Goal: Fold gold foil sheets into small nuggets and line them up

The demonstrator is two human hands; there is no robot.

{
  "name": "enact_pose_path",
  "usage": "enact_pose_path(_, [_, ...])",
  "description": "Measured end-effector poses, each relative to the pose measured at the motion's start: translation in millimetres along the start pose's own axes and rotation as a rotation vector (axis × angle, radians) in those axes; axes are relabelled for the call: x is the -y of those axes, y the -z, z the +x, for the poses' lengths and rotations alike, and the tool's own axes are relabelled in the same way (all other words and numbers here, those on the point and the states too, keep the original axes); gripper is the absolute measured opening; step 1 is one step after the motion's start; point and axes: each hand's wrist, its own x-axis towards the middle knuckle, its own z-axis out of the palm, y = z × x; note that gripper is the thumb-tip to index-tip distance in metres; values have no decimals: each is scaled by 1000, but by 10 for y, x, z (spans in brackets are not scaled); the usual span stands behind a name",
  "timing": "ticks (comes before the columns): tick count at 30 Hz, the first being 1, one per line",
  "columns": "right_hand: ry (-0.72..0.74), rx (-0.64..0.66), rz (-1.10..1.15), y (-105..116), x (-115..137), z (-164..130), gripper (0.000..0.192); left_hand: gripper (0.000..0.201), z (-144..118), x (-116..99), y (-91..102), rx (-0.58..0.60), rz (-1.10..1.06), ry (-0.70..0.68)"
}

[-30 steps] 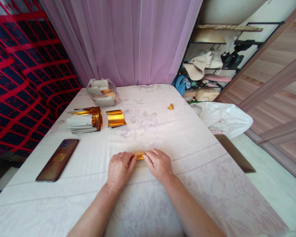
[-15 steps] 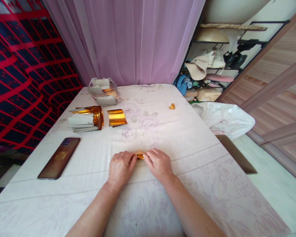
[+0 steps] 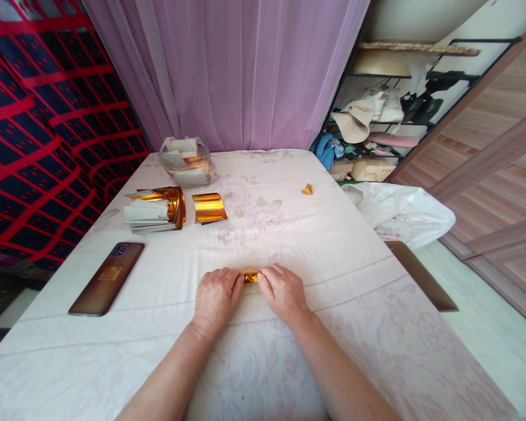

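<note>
A small piece of folded gold foil paper (image 3: 251, 276) is pinched between my two hands, low over the near middle of the table. My left hand (image 3: 217, 295) is closed on its left end, the thumb at the near side. The right end is gripped by my right hand (image 3: 284, 292), also with the thumb toward me. Only the shiny middle of the paper shows; its ends are hidden by my fingers. Farther off at the right lies another folded gold paper piece (image 3: 307, 189), apart from both hands.
On the left of the flowered tablecloth (image 3: 263, 245) are a phone (image 3: 107, 279), a stack of gold-and-white paper (image 3: 155, 209), a few gold sheets (image 3: 209, 208) and a clear bag of paper (image 3: 187, 161). A white plastic bag (image 3: 407, 213) sits beyond the right edge.
Both hands keep hold of the gold paper in nearly the same spot; its shiny middle looks slightly more opened out. The whole view has shifted a little.
</note>
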Motion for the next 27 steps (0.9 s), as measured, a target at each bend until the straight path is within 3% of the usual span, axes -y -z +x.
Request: enact_pose_path(27, [11, -41, -56, -37, 21, 3, 30, 24, -4, -32, 1, 47, 12, -6])
